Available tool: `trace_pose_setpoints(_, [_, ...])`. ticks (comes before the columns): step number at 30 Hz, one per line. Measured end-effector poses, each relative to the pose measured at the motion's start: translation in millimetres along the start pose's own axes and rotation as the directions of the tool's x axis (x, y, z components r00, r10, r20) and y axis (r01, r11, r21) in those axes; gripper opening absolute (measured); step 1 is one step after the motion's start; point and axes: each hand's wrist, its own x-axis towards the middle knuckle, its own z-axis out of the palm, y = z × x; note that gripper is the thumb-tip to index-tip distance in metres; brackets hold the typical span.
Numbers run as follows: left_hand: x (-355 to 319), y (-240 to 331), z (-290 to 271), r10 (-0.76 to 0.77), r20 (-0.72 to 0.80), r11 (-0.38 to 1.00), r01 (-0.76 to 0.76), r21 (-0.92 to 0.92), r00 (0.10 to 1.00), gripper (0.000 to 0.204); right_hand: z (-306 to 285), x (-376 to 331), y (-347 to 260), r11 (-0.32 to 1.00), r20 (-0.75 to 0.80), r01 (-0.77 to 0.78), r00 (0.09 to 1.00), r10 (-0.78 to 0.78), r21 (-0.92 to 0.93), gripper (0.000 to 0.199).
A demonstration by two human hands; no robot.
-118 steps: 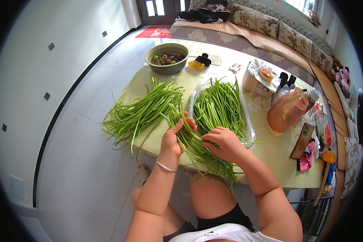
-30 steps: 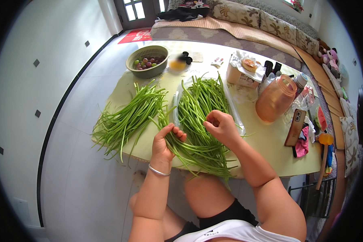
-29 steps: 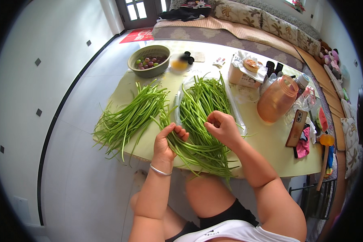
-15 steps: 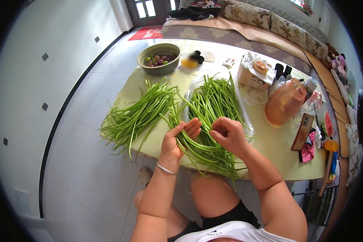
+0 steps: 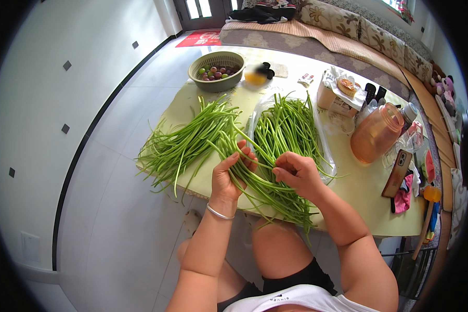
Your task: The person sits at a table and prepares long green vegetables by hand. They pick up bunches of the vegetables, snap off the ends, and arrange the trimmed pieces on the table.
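A loose bunch of long green vegetable stems (image 5: 283, 200) slants across the near side of the table, and my left hand (image 5: 230, 179) is cupped round it, palm up with the fingers curled. My right hand (image 5: 299, 174) is just to the right, thumb and forefinger pinched at a stem that runs up from the bunch; the fingertips partly hide it. Behind my hands, a thick heap of the same stems (image 5: 288, 125) lies on a clear plastic bag (image 5: 328, 156). Another pile of stems (image 5: 192, 138) spreads on the left, some hanging over the table edge.
On the pale yellow table (image 5: 359, 208), a green colander (image 5: 216, 86) of grapes stands at the far left. Toward the right are a carton (image 5: 335, 101) with a pastry on top, a pinkish jug (image 5: 374, 135), a phone (image 5: 398, 174) and a wooden-handled mallet (image 5: 424, 223).
The whole view has shifted, so the scene sits a little further right. The fingers of my left hand have curled in more round the stems. My right hand keeps its pinch.
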Motion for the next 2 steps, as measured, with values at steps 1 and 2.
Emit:
trace_pose_setpoints(1, [0.4, 0.7, -1.2, 0.007, 0.033, 1.0, -0.008, 0.008, 0.999, 0.041, 0.3, 0.5, 0.1, 1.0, 0.01, -0.017, 1.0, 0.017, -0.003, 0.012])
trace_pose_setpoints(2, [1.0, 1.6, -2.3, 0.014, 0.066, 1.0, -0.015, 0.016, 0.998, 0.043, -1.5, 0.9, -2.3, 0.992, 0.077, 0.007, 0.997, 0.003, -0.129, 0.013])
